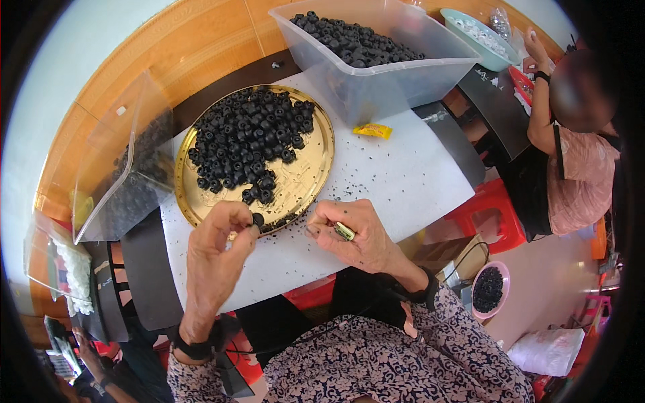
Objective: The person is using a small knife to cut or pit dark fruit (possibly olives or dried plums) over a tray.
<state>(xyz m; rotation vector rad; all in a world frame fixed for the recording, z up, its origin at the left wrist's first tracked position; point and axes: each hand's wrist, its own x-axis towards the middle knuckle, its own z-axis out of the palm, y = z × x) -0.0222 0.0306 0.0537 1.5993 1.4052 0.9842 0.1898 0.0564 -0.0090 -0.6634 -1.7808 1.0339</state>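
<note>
Tray on white sheet, black parts heaped on tray, left hand at tray's near edge pinching single part, right hand beside tray gripping short handle, clear bin beyond tray, yellow packet right of tray

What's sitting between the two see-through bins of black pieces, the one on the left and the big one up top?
In the head view, the round gold tray, heaped with small black pieces, lies between them.

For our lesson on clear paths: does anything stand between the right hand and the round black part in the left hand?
Nothing visible does: only a gap at the edge of the gold tray separates the right hand from the round black part.
</note>
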